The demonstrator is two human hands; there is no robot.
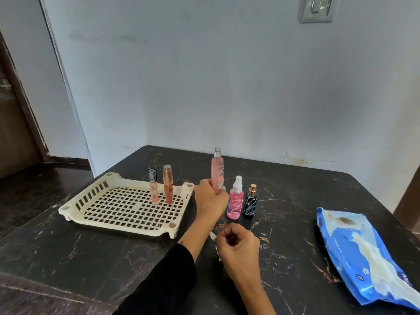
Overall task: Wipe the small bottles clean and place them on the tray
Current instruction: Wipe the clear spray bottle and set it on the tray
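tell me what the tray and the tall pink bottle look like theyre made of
The tray looks like moulded plastic, cream and matte: its floor is a grid of square holes and its corners have round sockets. The tall pink bottle, gripped by the left hand, is see-through, so glass or clear plastic; the picture cannot settle which.

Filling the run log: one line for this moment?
left hand grips tall pink bottle | right hand holds wipe | tray: two tubes
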